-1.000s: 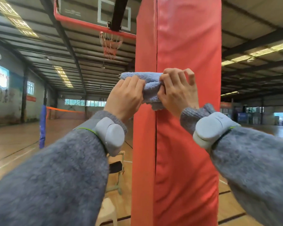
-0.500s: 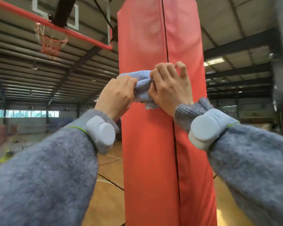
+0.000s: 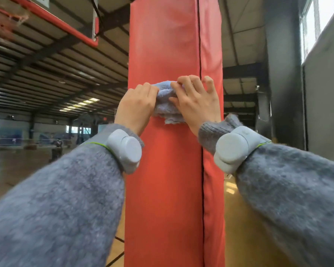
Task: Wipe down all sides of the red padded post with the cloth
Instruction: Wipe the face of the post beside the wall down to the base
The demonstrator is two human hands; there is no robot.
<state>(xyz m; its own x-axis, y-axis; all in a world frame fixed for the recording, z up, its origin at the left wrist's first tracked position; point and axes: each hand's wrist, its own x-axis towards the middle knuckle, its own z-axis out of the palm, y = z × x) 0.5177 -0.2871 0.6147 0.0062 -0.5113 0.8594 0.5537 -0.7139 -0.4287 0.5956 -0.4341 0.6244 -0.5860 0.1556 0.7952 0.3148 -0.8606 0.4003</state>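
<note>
Left hand (image 3: 136,106) and right hand (image 3: 196,102), fingers curled, both grip the bunched pale-blue terry cloth (image 3: 167,102) between them. Cloth is pressed flat against the upright red vinyl-padded post (image 3: 162,180); its frayed edge hangs just below the right hand's thumb. A black vertical seam (image 3: 201,189) runs down the post under the right hand's fingers.

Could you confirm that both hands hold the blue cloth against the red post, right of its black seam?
Not quite: the head view shows the blue cloth left of the black seam; left hand and right hand do hold it against the red post.
</note>
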